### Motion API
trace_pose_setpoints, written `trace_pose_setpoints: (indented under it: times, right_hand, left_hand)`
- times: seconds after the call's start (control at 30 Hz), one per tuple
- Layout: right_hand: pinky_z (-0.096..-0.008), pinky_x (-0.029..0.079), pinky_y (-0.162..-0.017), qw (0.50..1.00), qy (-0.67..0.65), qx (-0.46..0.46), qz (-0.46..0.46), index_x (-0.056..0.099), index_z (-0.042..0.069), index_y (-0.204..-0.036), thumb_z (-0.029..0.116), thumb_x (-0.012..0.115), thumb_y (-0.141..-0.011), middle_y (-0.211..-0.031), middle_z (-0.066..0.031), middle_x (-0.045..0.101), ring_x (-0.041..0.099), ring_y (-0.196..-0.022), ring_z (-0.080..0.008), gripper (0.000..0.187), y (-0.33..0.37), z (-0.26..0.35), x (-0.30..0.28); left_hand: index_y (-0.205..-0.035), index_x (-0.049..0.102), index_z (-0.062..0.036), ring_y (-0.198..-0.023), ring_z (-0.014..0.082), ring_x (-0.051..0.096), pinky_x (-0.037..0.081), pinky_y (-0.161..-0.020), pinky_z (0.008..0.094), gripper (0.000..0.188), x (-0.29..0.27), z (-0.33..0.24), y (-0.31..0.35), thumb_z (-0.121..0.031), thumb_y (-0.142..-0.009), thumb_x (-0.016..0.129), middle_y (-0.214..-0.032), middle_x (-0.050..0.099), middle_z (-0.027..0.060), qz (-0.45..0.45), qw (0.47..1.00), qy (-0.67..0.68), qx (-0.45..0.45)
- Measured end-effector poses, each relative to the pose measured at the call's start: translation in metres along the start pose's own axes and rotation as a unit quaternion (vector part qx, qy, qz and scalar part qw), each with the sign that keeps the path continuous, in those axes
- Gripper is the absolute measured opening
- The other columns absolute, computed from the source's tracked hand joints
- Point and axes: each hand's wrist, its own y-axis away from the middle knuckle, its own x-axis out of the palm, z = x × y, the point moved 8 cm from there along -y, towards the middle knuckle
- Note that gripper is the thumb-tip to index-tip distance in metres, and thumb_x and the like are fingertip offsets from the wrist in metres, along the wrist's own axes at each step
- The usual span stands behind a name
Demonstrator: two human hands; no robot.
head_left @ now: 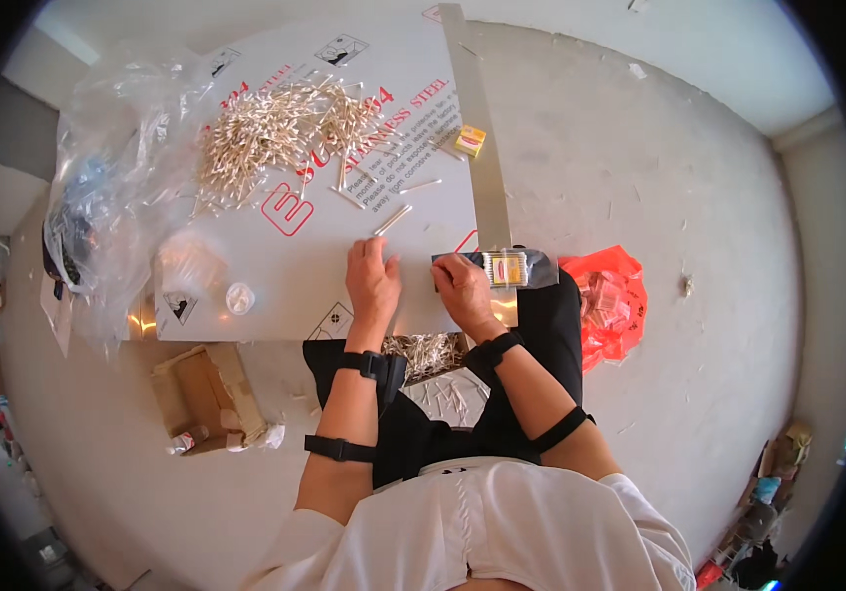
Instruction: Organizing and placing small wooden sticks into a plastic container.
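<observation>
Soft, bright light glints off the tabletop (295,281) while outer edges bend.

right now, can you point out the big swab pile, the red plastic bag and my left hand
Swab pile (263,140): head view, on its dense middle
Red plastic bag (626,333): head view, on its lower right wall
Left hand (373,286): head view, on its back
</observation>
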Motion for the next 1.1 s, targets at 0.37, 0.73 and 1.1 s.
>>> trace_pose_setpoints:
  times: [0.37, 0.73, 1.1]
  right_hand:
    - [-0.0425, 0.05, -0.082, 0.969, 0.209, -0.126, 0.036, 0.063, 0.008, -0.098, 0.007, 0.07, -0.077, -0.096, -0.0115, 0.06, 0.058, -0.102, -0.0328, 0.022, -0.138, -0.01, 0.015]
    - [-0.0443, 0.05, -0.072, 0.97, 0.204, -0.128, 0.04, 0.056, 0.006, -0.083, 0.008, 0.059, -0.08, -0.085, -0.0134, 0.057, 0.059, -0.084, -0.0339, 0.005, -0.096, 0.004, 0.043]
    - [-0.043, 0.044, -0.082, 0.981, 0.095, -0.161, 0.05, 0.061, 0.007, -0.104, 0.016, 0.073, -0.075, -0.104, -0.0102, 0.056, 0.053, -0.097, -0.0306, 0.032, -0.018, 0.041, 0.036]
  left_hand:
    - [-0.091, 0.055, -0.0044, -0.094, 0.0336, 0.055, 0.046, -0.077, 0.0452, 0.026, 0.02, 0.001, -0.028, -0.002, -0.072, 0.073, -0.094, 0.057, 0.0124, 0.031, 0.992, -0.107, 0.052]
    - [-0.086, 0.061, -0.0091, -0.088, 0.0304, 0.054, 0.044, -0.073, 0.0429, 0.014, 0.009, -0.012, -0.032, -0.005, -0.074, 0.068, -0.086, 0.055, 0.007, 0.025, 0.98, -0.134, 0.142]
    - [-0.094, 0.058, -0.0043, -0.092, 0.0356, 0.054, 0.045, -0.079, 0.0466, 0.027, -0.027, 0.017, -0.031, -0.007, -0.072, 0.074, -0.093, 0.058, 0.0132, -0.032, 0.995, -0.037, 0.091]
